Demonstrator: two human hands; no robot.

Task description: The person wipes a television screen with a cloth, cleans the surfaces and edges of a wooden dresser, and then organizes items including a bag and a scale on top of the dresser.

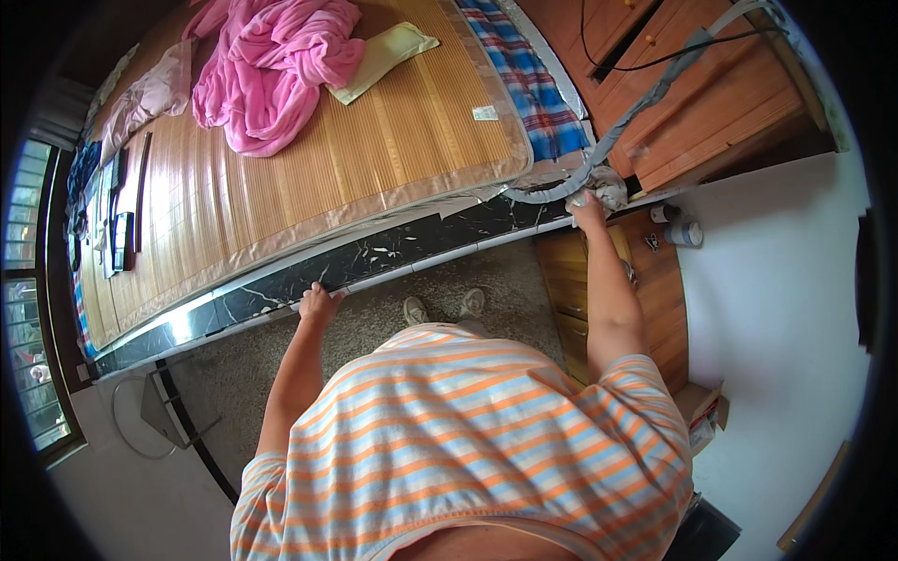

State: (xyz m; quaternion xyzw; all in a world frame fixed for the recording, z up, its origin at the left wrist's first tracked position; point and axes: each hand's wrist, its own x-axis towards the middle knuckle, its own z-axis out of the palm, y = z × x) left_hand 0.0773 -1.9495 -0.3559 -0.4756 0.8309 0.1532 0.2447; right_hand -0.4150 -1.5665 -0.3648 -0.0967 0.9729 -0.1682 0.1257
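Observation:
My left hand [320, 303] rests with its fingers over the white edge of a black marble-patterned ledge [393, 242]. On the right, my right hand [588, 212] is closed on a crumpled pale cloth [609, 189] at the ledge's right end. A grey wrapped hose [631, 116] curves down beside the cloth and along the ledge. Behind the ledge lies a bamboo sleeping mat [393, 140] with a light fabric border. On the mat are a bunched pink blanket [280, 70] and a pale yellow pillowcase or cloth [386, 59].
Wooden cabinets [715, 105] stand at the upper right, with a black cable across them. A wooden desk [659, 301] with drawers stands by my right arm, bearing a white container [684, 233]. A barred window [31, 280] is at the far left. A metal frame [165, 410] stands below the ledge.

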